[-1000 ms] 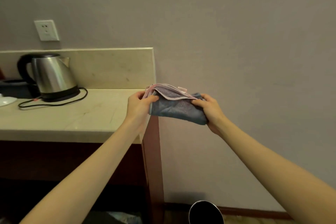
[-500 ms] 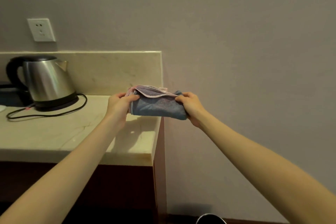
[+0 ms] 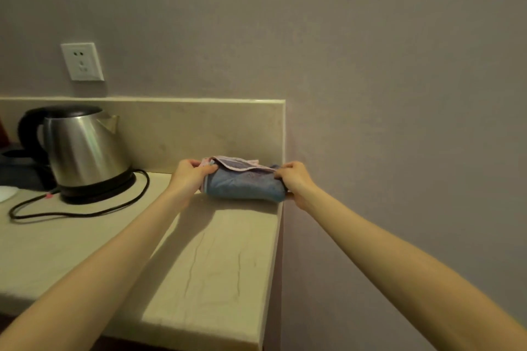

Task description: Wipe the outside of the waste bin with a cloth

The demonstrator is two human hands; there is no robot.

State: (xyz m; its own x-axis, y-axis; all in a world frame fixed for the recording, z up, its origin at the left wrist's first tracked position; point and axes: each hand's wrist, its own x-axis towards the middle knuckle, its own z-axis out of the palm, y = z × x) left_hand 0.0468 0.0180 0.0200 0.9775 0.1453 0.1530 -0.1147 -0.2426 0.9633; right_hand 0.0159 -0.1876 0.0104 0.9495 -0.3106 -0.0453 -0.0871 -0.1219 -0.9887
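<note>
A folded blue cloth (image 3: 245, 186) with a pink edge lies at the back right corner of the beige counter (image 3: 216, 259), touching its surface. My left hand (image 3: 189, 177) grips the cloth's left end. My right hand (image 3: 295, 179) grips its right end, just past the counter's right edge. The waste bin is out of view.
A steel kettle (image 3: 82, 151) with a black base and looped cord (image 3: 82, 212) stands at the counter's left. A wall socket (image 3: 82, 61) sits above it. A beige backsplash (image 3: 199, 128) runs behind. The grey wall rises right of the counter edge.
Both hands carried the cloth from beside the counter's corner up and over to its back right part, where it now rests. My view rose, and the bin's rim left the frame.
</note>
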